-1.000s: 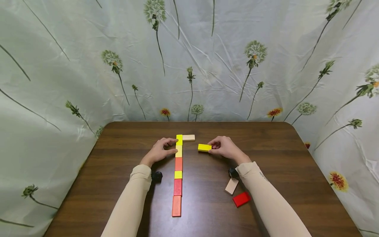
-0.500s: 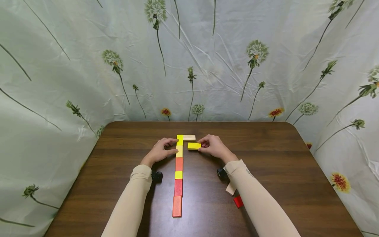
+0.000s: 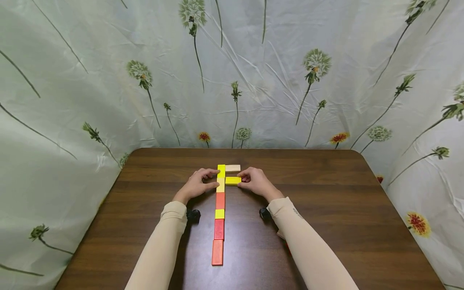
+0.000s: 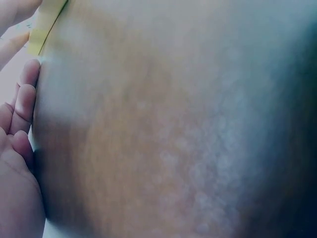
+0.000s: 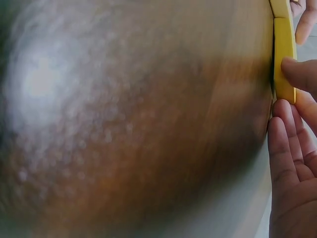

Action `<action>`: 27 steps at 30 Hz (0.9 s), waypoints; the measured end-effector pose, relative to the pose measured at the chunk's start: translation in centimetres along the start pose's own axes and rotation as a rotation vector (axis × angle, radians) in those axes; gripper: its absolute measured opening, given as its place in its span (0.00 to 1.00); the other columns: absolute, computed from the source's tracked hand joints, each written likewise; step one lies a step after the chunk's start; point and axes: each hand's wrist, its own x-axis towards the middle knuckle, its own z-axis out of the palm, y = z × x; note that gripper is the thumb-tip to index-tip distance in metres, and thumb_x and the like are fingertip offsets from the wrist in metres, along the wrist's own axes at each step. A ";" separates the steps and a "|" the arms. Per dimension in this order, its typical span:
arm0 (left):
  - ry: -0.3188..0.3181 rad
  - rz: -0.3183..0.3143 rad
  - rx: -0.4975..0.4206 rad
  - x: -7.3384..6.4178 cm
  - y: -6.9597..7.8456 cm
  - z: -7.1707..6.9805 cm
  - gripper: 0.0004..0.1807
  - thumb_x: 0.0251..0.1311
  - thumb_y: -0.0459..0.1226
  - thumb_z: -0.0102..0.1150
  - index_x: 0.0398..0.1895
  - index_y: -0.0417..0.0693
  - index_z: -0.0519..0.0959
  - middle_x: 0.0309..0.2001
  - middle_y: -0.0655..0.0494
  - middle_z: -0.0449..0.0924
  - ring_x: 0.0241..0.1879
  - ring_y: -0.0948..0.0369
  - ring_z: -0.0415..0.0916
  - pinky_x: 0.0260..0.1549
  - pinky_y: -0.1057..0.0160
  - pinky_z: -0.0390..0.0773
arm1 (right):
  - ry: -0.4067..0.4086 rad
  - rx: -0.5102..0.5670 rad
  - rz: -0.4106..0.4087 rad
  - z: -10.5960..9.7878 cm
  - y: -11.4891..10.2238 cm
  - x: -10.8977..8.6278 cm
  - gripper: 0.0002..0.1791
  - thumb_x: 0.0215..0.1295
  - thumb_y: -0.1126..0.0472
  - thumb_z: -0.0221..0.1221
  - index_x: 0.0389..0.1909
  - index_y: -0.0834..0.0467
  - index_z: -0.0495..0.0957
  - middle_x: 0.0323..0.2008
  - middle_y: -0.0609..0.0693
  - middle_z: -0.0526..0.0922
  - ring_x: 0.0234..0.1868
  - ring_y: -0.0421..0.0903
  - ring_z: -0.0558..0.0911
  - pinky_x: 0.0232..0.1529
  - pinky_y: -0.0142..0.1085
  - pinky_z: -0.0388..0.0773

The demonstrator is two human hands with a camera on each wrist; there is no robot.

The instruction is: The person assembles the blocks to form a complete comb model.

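Note:
A column of yellow and red wooden blocks (image 3: 220,200) runs lengthwise up the table. My left hand (image 3: 197,184) is on its left side, thumb at the pale yellow block (image 3: 221,185) and index finger at the yellow top block (image 3: 221,168). Between thumb and fingers, my right hand (image 3: 256,184) pinches the right end of a yellow block (image 3: 232,181). That block lies crosswise, its left end against the column. In the right wrist view the pinched yellow block (image 5: 284,44) meets a paler one. Just beyond it in the head view, a plain wooden block (image 3: 233,168) juts right from the top block.
The dark wooden table (image 3: 326,193) ends at a flowered cloth (image 3: 275,100) behind. Under my right forearm, slivers of a plain block (image 3: 280,235) and a red block show, mostly hidden by the sleeve (image 3: 304,237).
My right hand has carried the yellow block left until its end meets the column. The right forearm now covers most of the two loose blocks. My left hand has stayed in place.

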 end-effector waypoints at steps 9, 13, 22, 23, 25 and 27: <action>0.003 0.001 0.005 0.0 0.1 0.1 0.29 0.69 0.49 0.72 0.70 0.56 0.81 0.57 0.46 0.79 0.58 0.48 0.73 0.60 0.43 0.75 | 0.002 -0.005 0.014 0.2 -0.3 0.0 0.16 0.68 0.65 0.72 0.55 0.64 0.88 0.44 0.57 0.88 0.43 0.46 0.85 0.52 0.40 0.87; 0.002 -0.003 0.004 0.0 0.2 0.1 0.29 0.69 0.49 0.72 0.71 0.56 0.81 0.58 0.46 0.79 0.59 0.48 0.73 0.61 0.42 0.75 | 0.005 -0.003 0.021 0.2 -0.5 -0.1 0.16 0.68 0.65 0.73 0.55 0.64 0.88 0.44 0.57 0.88 0.43 0.46 0.85 0.52 0.40 0.87; -0.006 -0.027 -0.009 -0.2 0.2 0.1 0.29 0.68 0.49 0.72 0.71 0.57 0.80 0.58 0.46 0.78 0.60 0.47 0.71 0.63 0.42 0.75 | 0.016 -0.005 0.033 0.4 -0.5 -0.1 0.16 0.68 0.64 0.73 0.54 0.64 0.88 0.44 0.56 0.88 0.43 0.45 0.85 0.52 0.40 0.87; -0.006 -0.029 -0.006 -0.1 0.2 0.1 0.29 0.68 0.49 0.72 0.71 0.57 0.80 0.59 0.46 0.78 0.60 0.47 0.71 0.63 0.42 0.75 | 0.017 -0.006 0.033 0.4 -0.5 -0.1 0.16 0.68 0.64 0.73 0.54 0.64 0.88 0.44 0.56 0.88 0.43 0.45 0.85 0.52 0.40 0.87; -0.007 -0.030 -0.007 -0.1 0.1 0.1 0.29 0.68 0.49 0.72 0.71 0.58 0.80 0.59 0.46 0.78 0.60 0.47 0.71 0.63 0.42 0.75 | 0.021 -0.003 0.034 0.4 -0.4 -0.1 0.16 0.67 0.64 0.73 0.54 0.64 0.88 0.44 0.56 0.87 0.43 0.45 0.85 0.52 0.40 0.87; -0.005 -0.028 -0.007 -0.1 0.1 0.1 0.29 0.68 0.49 0.72 0.71 0.58 0.80 0.59 0.46 0.78 0.60 0.47 0.71 0.62 0.41 0.75 | 0.025 -0.001 0.037 0.4 -0.3 -0.1 0.16 0.67 0.64 0.73 0.54 0.64 0.88 0.44 0.56 0.87 0.43 0.45 0.85 0.52 0.40 0.87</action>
